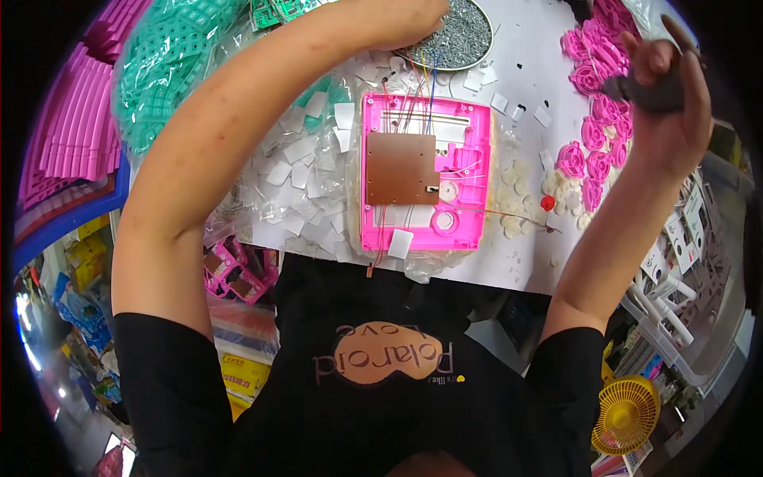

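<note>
Off the left edge of the tabletop (540,48), pink strips (83,119) are stacked above a blue crate (67,230). A clear bag of green keypads (171,75) sits at the far left corner. White pieces (298,151) lie scattered over the left half, some on clear plastic.

The left hand (409,24) is at the far edge, at the bowl (493,36) of screws (461,40). Its fingertips are hidden, so I cannot tell whether it grasps anything.

The pink casing (469,191) lies near the middle of the near edge, nearer the person than the left hand and well left of the right hand; neither touches it. The brown board (403,167) lies over the casing's left part, wires running toward the far edge. A white piece lies on the casing's near rim.

White discs (509,199) are strewn right of the casing, then a red piece (548,203) and pink coils (571,159) toward the right edge.

The right hand (671,119) is raised there, fingers curled around a dark object (652,94), its kind unclear.
</note>
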Motion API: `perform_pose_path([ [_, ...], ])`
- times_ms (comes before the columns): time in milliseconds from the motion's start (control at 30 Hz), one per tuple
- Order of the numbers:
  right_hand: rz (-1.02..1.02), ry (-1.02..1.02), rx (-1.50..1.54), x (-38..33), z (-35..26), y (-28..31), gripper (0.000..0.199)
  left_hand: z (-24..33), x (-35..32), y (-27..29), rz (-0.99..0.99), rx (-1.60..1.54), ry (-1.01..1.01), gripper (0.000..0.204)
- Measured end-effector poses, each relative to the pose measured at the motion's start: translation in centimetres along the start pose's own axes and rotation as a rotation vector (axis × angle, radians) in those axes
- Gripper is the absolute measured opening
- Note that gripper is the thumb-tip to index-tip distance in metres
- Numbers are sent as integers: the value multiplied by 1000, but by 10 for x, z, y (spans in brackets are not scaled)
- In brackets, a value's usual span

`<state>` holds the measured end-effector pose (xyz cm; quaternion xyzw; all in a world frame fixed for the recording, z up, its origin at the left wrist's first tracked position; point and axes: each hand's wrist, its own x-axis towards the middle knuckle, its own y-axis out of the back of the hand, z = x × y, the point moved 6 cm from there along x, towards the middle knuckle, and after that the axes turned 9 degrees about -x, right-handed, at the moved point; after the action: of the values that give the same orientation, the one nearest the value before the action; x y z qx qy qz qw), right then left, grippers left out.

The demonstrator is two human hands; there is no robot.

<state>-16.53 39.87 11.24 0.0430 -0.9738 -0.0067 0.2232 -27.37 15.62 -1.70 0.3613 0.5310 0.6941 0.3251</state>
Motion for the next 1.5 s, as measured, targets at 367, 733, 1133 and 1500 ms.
perform_pose_path([
  [367,2,-83,86,-19,0,-83,35,14,-39,54,-19,-537,113,23],
  [733,-122,10,461,-81,-50,-186,32,133,-191,69,375,-648,-93,24],
  [1133,-212,-8,513,-81,-46,-204,32,133,-191,73,341,-665,-221,20],
  [1500,-104,-150,407,-83,-40,-205,29,127,-181,75,424,-660,-211,26],
])
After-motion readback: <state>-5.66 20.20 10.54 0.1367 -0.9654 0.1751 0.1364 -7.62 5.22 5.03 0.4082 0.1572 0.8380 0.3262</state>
